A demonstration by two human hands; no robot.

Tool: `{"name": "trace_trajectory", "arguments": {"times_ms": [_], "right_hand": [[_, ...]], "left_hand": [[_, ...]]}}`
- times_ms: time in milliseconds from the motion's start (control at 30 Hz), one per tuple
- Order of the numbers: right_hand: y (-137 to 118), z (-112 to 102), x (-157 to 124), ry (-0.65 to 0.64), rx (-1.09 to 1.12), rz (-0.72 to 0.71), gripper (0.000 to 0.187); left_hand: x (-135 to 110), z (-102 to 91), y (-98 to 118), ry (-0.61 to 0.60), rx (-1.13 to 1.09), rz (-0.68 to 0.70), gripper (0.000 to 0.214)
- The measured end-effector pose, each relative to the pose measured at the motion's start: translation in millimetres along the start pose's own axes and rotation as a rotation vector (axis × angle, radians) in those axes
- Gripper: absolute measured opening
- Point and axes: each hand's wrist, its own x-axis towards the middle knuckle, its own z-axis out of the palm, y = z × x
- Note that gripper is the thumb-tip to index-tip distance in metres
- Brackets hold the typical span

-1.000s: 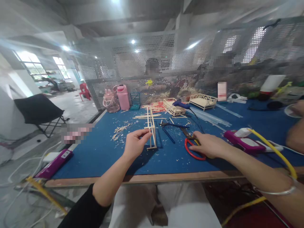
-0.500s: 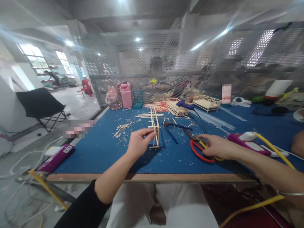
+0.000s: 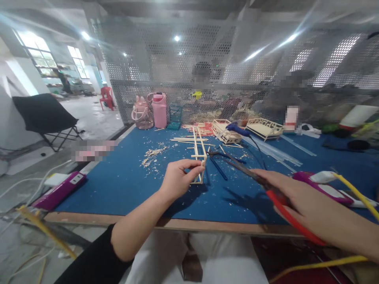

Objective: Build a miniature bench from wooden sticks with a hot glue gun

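Note:
My left hand (image 3: pixel 180 177) pinches a small frame of pale wooden sticks (image 3: pixel 196 144) between thumb and fingertips, near a lower corner. The frame stands tilted over the blue tabletop. In my right hand (image 3: pixel 296 193) are scissors with red handles (image 3: pixel 280 205), raised above the table with the blades pointing left. The blades look closed, though they are blurred. Blue-handled pliers (image 3: pixel 218 167) lie just right of the frame, behind the scissors' tips.
Wood scraps (image 3: pixel 152 156) litter the blue table (image 3: pixel 124 185). Behind lie loose sticks (image 3: pixel 186 139), two small wooden bed-like pieces (image 3: pixel 263 128), a blue glue gun (image 3: pixel 235 128) and clear rods (image 3: pixel 271 152). Pink bottles (image 3: pixel 160 112) stand by the mesh. A purple power strip (image 3: pixel 322 187) sits at the right.
My right hand has lifted the scissors off the table and brought them nearer, turning the blades toward the left. My left hand keeps its pinch on the frame. The view has shifted slightly.

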Motion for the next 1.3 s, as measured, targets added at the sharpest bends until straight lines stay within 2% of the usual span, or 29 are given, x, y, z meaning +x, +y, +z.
{"name": "trace_trajectory", "arguments": {"times_ms": [67, 167, 400, 533, 767, 900, 1033, 1167, 1300], "right_hand": [[-18, 9, 15, 0.037, -0.055, -0.084, 0.04], [-34, 21, 33, 0.111, -0.13, -0.131, 0.036], [-39, 25, 46, 0.19, -0.195, -0.219, 0.034], [-38, 24, 43, 0.197, -0.172, -0.204, 0.038], [-39, 13, 30, 0.086, -0.057, -0.097, 0.041], [-41, 11, 26, 0.004, -0.009, -0.112, 0.041], [-46, 15, 25, -0.068, 0.06, -0.156, 0.042], [-50, 17, 23, -0.069, 0.099, -0.175, 0.042], [-52, 15, 23, -0.054, 0.122, -0.173, 0.041]], "left_hand": [[-1, 0.0, 1, 0.004, -0.009, 0.002, 0.009], [-1, 0.0, 1, 0.005, 0.001, 0.002, 0.008], [-3, 0.1, 2, -0.014, 0.03, -0.006, 0.009], [-3, -0.9, 4, -0.005, 0.047, 0.0, 0.008], [-7, -4.0, 14, -0.011, 0.035, 0.021, 0.008], [-29, -2.2, 26, 0.012, -0.012, -0.076, 0.012], [-47, 5.5, 34, 0.111, -0.131, -0.186, 0.013], [-50, 11.0, 32, 0.115, -0.176, -0.149, 0.014], [-51, 10.4, 27, 0.091, -0.105, -0.068, 0.015]]}}
